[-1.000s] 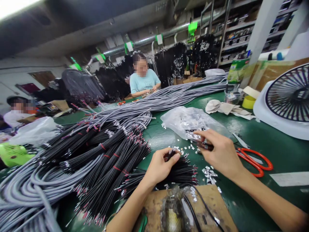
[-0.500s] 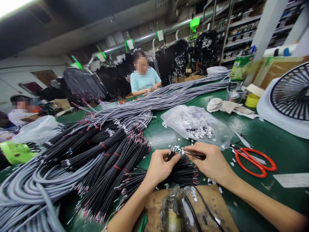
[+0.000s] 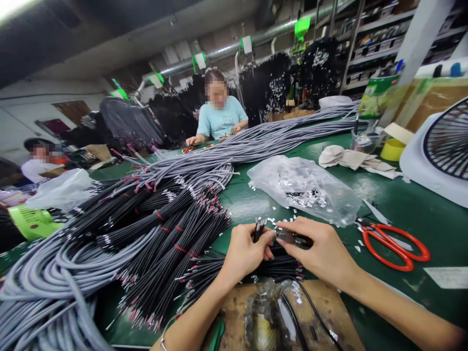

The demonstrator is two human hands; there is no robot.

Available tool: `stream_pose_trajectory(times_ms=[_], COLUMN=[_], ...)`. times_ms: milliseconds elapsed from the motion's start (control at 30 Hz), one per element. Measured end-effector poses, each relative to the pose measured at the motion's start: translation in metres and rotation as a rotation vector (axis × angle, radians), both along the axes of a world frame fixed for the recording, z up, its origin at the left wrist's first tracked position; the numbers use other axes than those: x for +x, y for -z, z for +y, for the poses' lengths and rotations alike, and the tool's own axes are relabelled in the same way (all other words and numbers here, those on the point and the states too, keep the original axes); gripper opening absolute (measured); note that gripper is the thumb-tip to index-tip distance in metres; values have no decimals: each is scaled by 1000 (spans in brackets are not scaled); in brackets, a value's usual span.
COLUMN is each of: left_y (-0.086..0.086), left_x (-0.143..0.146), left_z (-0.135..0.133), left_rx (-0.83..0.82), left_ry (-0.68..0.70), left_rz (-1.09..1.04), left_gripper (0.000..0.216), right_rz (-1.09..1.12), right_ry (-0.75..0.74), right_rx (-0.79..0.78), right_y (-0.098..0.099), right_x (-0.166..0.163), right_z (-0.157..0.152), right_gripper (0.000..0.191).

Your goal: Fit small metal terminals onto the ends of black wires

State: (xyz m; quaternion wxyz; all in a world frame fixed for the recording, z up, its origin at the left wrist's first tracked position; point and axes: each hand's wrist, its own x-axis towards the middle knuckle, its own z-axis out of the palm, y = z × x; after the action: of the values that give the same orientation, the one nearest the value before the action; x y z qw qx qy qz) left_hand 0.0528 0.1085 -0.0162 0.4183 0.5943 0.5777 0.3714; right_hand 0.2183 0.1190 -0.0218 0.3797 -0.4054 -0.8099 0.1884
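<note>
My left hand is closed round a few short black cables, their ends poking up between thumb and fingers. In my right hand I grip dark tweezers, tips pointing at the left hand's fingertips with a narrow gap between. Small silvery-white pieces lie just beyond both hands. Below the hands rests a bundle of black cables with red and white ends, partly hidden by them. A clear plastic bag holding many silvery pieces lies behind my right hand.
Banded black cable bundles and coiled grey cables fill the left. Red-handled scissors and a white fan are on the right. A stained board lies in front. Across the green table sits a co-worker.
The view has shifted slightly. My tweezers have moved slightly relative to the left hand's cables, which stay gripped. The co-worker opposite has reached one hand out toward orange-handled scissors.
</note>
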Motion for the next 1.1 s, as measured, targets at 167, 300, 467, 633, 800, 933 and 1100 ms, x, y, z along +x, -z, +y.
stream_pose_trajectory(times_ms=[167, 300, 467, 633, 800, 933, 1100], left_y=[-1, -1, 1, 1, 4, 4, -6], left_x=[3, 4, 3, 3, 3, -1, -5], left_z=[-2, -2, -2, -2, -2, -1, -1], left_rx=[18, 12, 11, 19, 27, 62, 34], left_ry=[-30, -63, -72, -67, -67, -2, 113], left_rz=[2, -12, -14, -11, 33, 67, 27], left_gripper=[20, 20, 19, 18, 19, 22, 28], right_rz=[-214, -308, -367, -381, -434, -376, 28], right_ry=[185, 223, 210, 177, 128, 91, 121], right_rx=[325, 504, 533, 564, 613, 469, 117], right_y=[-1, 0, 0, -1, 1, 2, -2], right_x=[3, 7, 7, 6, 7, 7, 5], right_z=[-3, -3, -3, -4, -4, -3, 2], right_gripper=[25, 22, 22, 23, 23, 23, 20])
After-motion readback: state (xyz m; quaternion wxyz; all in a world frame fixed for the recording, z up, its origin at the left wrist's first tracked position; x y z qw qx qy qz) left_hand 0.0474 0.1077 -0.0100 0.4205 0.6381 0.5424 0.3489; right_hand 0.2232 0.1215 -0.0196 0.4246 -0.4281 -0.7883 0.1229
